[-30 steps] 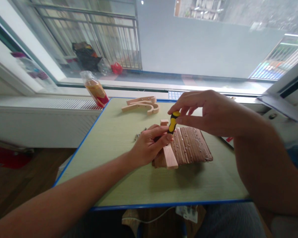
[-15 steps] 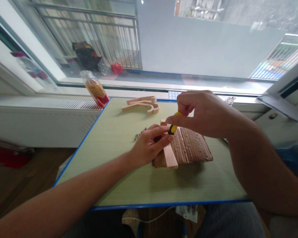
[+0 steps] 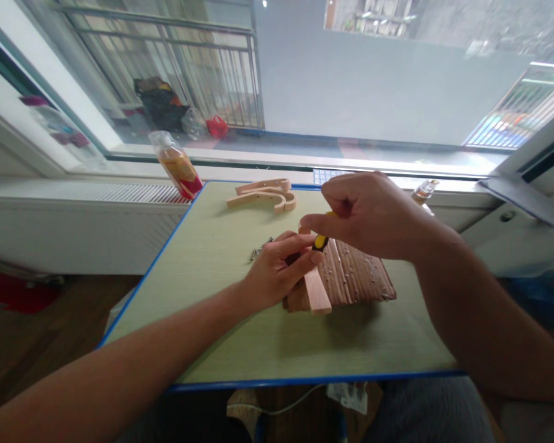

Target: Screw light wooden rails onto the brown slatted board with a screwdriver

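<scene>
Screwdriver (image 3: 321, 242): stubby handle, moulded in yellow and black, waisted; located above the middle of the table, standing slightly tilted over a pale wooden bar (image 3: 318, 295). Shaft and tip hidden by the fingers.

Right hand (image 3: 367, 212): curled closed on the top of the handle, thumb extended across it, wrist bent over from above.

Left hand (image 3: 277, 271): thumb and forefinger closed about the handle's lower end, low over the bar. Cannot tell whether the remaining fingers also grip the wood.

Bar: smooth, straight, flat-faced, squared near end with softened edges; a small block shows at its far end. It lies across the left part of a brown ribbed board (image 3: 362, 274), the surface of which is coarse, grooved lengthwise and speckled with small pits, edges ragged.

Just left of the left hand: a few thin metal screws (image 3: 253, 254), loose.

Far edge: two pale wooden hooks (image 3: 261, 197), smooth, curled at one end, small dark holes along the sides.

Table (image 3: 221, 344): pale green, faintly grained top, blue edging.
</scene>
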Tool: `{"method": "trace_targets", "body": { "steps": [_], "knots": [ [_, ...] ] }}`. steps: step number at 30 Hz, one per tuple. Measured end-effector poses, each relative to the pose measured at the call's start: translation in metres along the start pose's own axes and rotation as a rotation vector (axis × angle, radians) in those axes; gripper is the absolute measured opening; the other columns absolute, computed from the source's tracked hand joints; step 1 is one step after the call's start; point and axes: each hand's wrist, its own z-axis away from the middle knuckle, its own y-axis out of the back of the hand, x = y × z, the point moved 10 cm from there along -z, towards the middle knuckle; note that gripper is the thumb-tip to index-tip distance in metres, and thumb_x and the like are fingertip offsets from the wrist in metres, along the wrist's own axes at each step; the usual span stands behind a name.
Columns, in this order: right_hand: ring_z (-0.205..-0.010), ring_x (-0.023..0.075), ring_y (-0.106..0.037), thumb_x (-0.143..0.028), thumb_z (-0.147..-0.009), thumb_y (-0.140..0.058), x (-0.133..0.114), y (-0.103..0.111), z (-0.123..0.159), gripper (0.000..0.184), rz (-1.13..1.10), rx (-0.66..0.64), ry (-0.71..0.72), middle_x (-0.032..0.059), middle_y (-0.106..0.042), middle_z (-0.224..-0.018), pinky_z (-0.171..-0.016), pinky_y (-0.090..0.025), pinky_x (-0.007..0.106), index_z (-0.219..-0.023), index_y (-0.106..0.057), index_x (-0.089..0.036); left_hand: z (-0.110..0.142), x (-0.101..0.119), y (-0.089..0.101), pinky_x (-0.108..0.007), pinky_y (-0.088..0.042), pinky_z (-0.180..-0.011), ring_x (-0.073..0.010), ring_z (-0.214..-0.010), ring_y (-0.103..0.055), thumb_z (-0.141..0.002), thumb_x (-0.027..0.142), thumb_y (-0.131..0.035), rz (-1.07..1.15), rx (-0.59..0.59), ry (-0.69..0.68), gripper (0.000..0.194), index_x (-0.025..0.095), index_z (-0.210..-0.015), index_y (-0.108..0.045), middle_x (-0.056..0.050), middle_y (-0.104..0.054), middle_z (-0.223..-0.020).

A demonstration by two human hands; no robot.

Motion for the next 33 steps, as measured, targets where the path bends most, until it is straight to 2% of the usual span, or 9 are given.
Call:
{"method": "trace_targets", "body": {
  "steps": [4,7,11,13,15,16,18,22,33],
  "knots": [
    [-0.055,0.0092,-0.022,-0.038,-0.087,-0.071,-0.002,-0.002,0.0,0.051,0.003,0.02,-0.033,-0.0074,-0.027,-0.056,-0.053,-0.019,0.033,-0.057,-0.033,-0.023,0.0,0.0,0.0,-0.034,-0.054,-0.083,-0.0191,-0.091,-0.067,-0.098,0.045,-0.073,0.007,-0.003,0.006,0.025,0.022,-0.099,-0.083,-0.007,-0.071,-0.098],
    [-0.053,0.0091,-0.022,-0.05,-0.09,-0.07,0.002,-0.002,0.001,0.057,0.038,0.033,-0.079,-0.007,-0.028,-0.053,-0.052,-0.019,0.033,-0.054,-0.034,-0.023,0.0,0.0,-0.002,-0.033,-0.055,-0.082,-0.0196,-0.094,-0.068,-0.101,0.044,-0.069,-0.002,-0.033,0.004,0.027,0.022,-0.098,-0.083,-0.007,-0.07,-0.099],
    [-0.053,0.0096,-0.032,-0.065,-0.087,-0.072,0.01,-0.002,0.002,0.055,0.086,-0.044,-0.111,-0.0052,-0.044,-0.053,-0.051,-0.023,0.032,-0.059,-0.052,-0.022,0.001,-0.005,0.0,-0.033,-0.056,-0.082,-0.0196,-0.093,-0.069,-0.102,0.046,-0.067,-0.004,-0.027,0.025,0.03,0.022,-0.105,-0.083,-0.008,-0.073,-0.101],
    [-0.057,0.0104,-0.048,-0.06,-0.085,-0.077,0.012,0.003,0.004,0.042,-0.003,-0.08,-0.111,-0.0027,-0.062,-0.064,-0.052,-0.034,0.03,-0.073,-0.067,-0.022,0.002,-0.01,0.0,-0.033,-0.056,-0.082,-0.0195,-0.092,-0.069,-0.102,0.048,-0.067,0.008,-0.032,0.043,0.032,0.022,-0.113,-0.082,-0.009,-0.073,-0.102],
    [-0.074,0.0137,-0.065,-0.05,-0.089,-0.078,0.007,0.007,0.006,0.033,-0.152,-0.12,-0.058,0.0024,-0.078,-0.091,-0.063,-0.049,0.029,-0.105,-0.079,-0.021,0.003,-0.014,0.0,-0.032,-0.057,-0.082,-0.0198,-0.093,-0.069,-0.102,0.048,-0.066,0.029,-0.044,0.054,0.034,0.022,-0.117,-0.081,-0.01,-0.072,-0.104],
    [-0.084,0.0147,-0.069,-0.04,-0.091,-0.076,0.003,0.009,0.007,0.034,-0.169,-0.138,-0.022,0.0048,-0.08,-0.108,-0.071,-0.053,0.029,-0.119,-0.079,-0.02,0.003,-0.015,0.0,-0.032,-0.057,-0.082,-0.02,-0.094,-0.069,-0.102,0.047,-0.066,0.039,-0.048,0.057,0.033,0.022,-0.118,-0.081,-0.01,-0.072,-0.105],
    [-0.09,0.0146,-0.071,-0.027,-0.091,-0.074,-0.003,0.012,0.009,0.036,-0.176,-0.149,0.052,0.0051,-0.08,-0.118,-0.075,-0.055,0.028,-0.127,-0.078,-0.02,0.004,-0.017,0.0,-0.031,-0.057,-0.081,-0.02,-0.094,-0.069,-0.102,0.047,-0.067,0.053,-0.045,0.058,0.033,0.021,-0.118,-0.081,-0.01,-0.071,-0.105],
    [-0.087,0.0145,-0.073,-0.02,-0.089,-0.074,-0.007,0.012,0.01,0.028,-0.183,-0.135,0.142,0.0015,-0.083,-0.109,-0.073,-0.054,0.028,-0.115,-0.084,-0.023,0.004,-0.017,-0.001,-0.031,-0.056,-0.08,-0.0192,-0.093,-0.068,-0.102,0.047,-0.066,0.055,-0.049,0.053,0.033,0.021,-0.117,-0.081,-0.009,-0.07,-0.105],
    [-0.086,0.0141,-0.071,-0.025,-0.09,-0.075,-0.001,0.009,0.008,0.025,-0.172,-0.14,0.048,0.0022,-0.083,-0.105,-0.075,-0.056,0.029,-0.112,-0.084,-0.021,0.005,-0.015,-0.001,-0.034,-0.056,-0.085,-0.0192,-0.093,-0.066,-0.105,0.051,-0.061,0.008,-0.062,0.037,0.037,0.023,-0.12,-0.079,-0.008,-0.068,-0.104]
  ]
}}
